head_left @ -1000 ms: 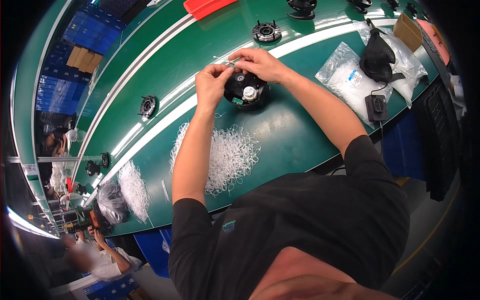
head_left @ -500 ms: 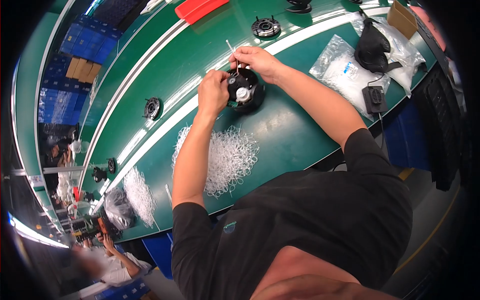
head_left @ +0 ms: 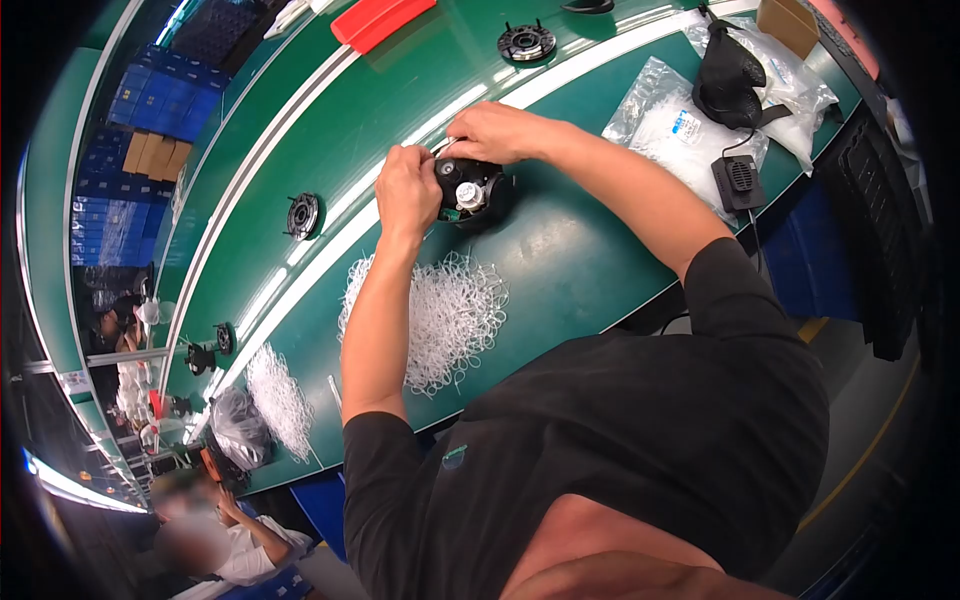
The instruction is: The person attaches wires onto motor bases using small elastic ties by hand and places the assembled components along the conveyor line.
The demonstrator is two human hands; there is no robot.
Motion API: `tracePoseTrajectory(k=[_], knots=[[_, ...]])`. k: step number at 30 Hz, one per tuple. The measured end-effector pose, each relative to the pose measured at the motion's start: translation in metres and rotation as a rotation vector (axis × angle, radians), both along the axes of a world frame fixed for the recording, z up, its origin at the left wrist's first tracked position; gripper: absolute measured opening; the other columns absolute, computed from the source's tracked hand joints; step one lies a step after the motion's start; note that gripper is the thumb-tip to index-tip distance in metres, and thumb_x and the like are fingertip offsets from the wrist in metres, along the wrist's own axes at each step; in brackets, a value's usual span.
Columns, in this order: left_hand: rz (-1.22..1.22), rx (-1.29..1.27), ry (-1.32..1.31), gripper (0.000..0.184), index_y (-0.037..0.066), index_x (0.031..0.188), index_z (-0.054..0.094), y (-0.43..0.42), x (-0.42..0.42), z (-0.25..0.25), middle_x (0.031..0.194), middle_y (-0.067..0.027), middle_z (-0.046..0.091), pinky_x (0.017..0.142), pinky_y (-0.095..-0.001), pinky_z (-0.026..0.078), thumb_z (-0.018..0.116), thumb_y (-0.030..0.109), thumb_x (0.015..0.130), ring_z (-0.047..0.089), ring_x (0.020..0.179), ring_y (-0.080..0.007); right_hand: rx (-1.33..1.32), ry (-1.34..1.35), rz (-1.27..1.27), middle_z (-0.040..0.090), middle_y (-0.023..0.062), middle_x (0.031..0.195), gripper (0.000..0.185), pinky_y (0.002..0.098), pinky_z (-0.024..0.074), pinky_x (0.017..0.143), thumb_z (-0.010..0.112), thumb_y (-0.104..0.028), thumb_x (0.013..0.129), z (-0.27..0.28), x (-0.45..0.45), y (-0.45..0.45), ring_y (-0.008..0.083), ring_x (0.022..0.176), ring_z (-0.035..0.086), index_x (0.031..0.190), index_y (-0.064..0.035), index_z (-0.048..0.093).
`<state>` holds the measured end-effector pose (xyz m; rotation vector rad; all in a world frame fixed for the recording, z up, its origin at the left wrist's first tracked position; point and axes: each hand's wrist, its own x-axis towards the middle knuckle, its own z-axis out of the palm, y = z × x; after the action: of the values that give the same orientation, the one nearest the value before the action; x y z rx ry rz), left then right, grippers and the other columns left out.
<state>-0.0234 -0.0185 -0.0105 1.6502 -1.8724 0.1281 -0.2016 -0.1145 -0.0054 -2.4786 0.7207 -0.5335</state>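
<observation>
A black round housing (head_left: 490, 206) with a white round part (head_left: 469, 195) inside stands on the green bench, its opening facing me. My left hand (head_left: 408, 190) is closed at the housing's upper left rim, its fingertips partly hidden. At the top of the housing my right hand (head_left: 497, 133) pinches a thin white cable tie (head_left: 447, 142), most of it covered by the fingers. Both hands are close together. Below them lies a pile of looped white cable ties (head_left: 450, 325), partly behind my left forearm.
A second cable tie pile (head_left: 280, 400) lies left beside a grey plastic bag (head_left: 240, 428). Black round parts (head_left: 527, 43) sit along the line, near a red bin (head_left: 380, 22). Clear bags (head_left: 690, 130) and a small black fan-like box (head_left: 739, 183) are right. A co-worker (head_left: 250, 545) sits lower left.
My right hand has shifted left and down toward the housing, closer to my left hand. The cable tie's tail, upright before, no longer sticks up. The whole view has shifted slightly.
</observation>
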Motion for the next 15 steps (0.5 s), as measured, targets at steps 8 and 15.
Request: tracePoseTrajectory(k=[8, 15], knots=[[0.079, 0.133, 0.137, 0.02, 0.002, 0.102, 0.065, 0.004, 0.019, -0.001, 0.093, -0.0169, 0.066, 0.079, -0.045, 0.05, 0.067, 0.018, 0.09, 0.065, 0.087, -0.0356, 0.296, -0.423, -0.004, 0.066, 0.014, 0.11, 0.05, 0.0359, 0.0507, 0.082, 0.065, -0.046, 0.092, -0.044, -0.005, -0.022, 0.0239, 0.094, 0.064, 0.12, -0.0044, 0.064], [-0.074, 0.859, 0.909, 0.029, -0.004, 0.108, 0.062, -0.001, 0.043, 0.002, 0.092, -0.0126, 0.069, 0.055, -0.0281, 0.057, 0.053, 0.023, 0.103, 0.066, 0.066, -0.0184, 0.342, -0.581, -0.503, 0.069, 0.0113, 0.106, 0.038, 0.035, 0.0515, 0.081, 0.061, -0.038, 0.096, -0.084, -0.026, -0.022, 0.0222, 0.091, 0.065, 0.114, -0.0043, 0.065]])
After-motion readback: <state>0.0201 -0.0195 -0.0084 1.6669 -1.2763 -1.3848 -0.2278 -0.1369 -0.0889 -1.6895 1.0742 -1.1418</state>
